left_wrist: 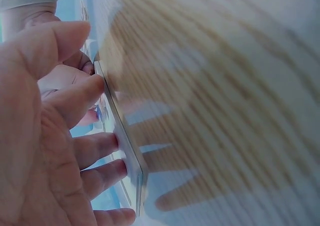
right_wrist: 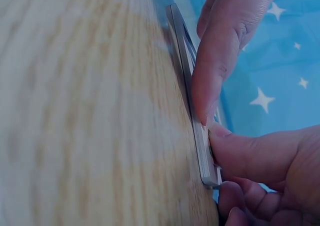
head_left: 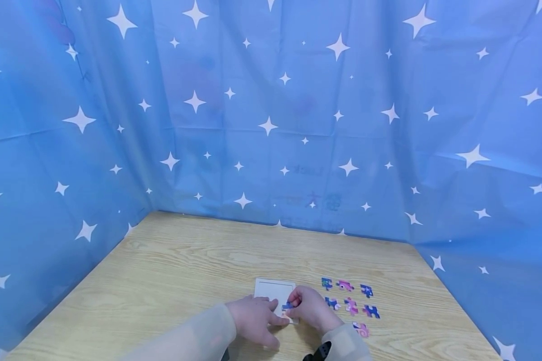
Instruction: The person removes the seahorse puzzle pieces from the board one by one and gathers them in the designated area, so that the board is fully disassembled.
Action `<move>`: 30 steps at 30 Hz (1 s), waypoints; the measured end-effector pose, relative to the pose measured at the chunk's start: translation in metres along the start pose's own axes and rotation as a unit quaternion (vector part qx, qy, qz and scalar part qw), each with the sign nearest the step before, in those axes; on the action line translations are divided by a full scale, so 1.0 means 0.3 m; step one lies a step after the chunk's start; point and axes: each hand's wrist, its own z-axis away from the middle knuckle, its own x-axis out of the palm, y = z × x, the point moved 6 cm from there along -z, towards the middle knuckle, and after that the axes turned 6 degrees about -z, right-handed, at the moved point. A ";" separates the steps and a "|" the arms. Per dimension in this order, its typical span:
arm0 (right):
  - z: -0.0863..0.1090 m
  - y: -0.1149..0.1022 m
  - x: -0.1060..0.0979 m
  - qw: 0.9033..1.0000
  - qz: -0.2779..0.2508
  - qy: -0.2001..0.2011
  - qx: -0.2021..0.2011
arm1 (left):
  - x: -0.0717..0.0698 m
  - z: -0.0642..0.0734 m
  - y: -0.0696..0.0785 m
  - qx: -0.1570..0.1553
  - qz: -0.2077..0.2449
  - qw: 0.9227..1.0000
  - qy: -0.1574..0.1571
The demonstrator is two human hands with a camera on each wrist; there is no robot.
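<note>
A white puzzle tray [head_left: 271, 290] lies flat on the table. My left hand [head_left: 255, 317] reaches in from the left, fingers extended, their tips on the tray's rim and surface. In the left wrist view, the fingers of that left hand [left_wrist: 55, 131] are spread along the tray edge [left_wrist: 131, 158]. At the tray's right side, my right hand [head_left: 315, 310] pinches a blue puzzle piece [head_left: 286, 306] between thumb and fingers. A pale orange patch [head_left: 285, 315] shows just below that piece, partly hidden by fingers. In the right wrist view, the right thumb [right_wrist: 245, 153] presses close to the left index finger [right_wrist: 215, 61].
Several loose blue and pink puzzle pieces, among them a pink one [head_left: 351, 306] and a blue one [head_left: 371, 311], lie right of the tray on the wooden table [head_left: 198, 260]. A blue star-patterned curtain [head_left: 271, 165] hangs behind the table and along its sides.
</note>
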 end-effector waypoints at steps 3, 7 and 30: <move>0.004 -0.003 -0.002 1.000 -0.003 0.002 -0.001 | -0.002 0.000 0.000 -0.002 0.003 1.000 0.000; 0.006 -0.004 -0.001 1.000 0.004 0.002 0.008 | 0.000 -0.001 -0.001 -0.005 0.001 1.000 0.000; 0.008 -0.013 -0.011 1.000 0.022 -0.005 -0.006 | 0.003 -0.001 -0.003 -0.004 0.011 1.000 -0.004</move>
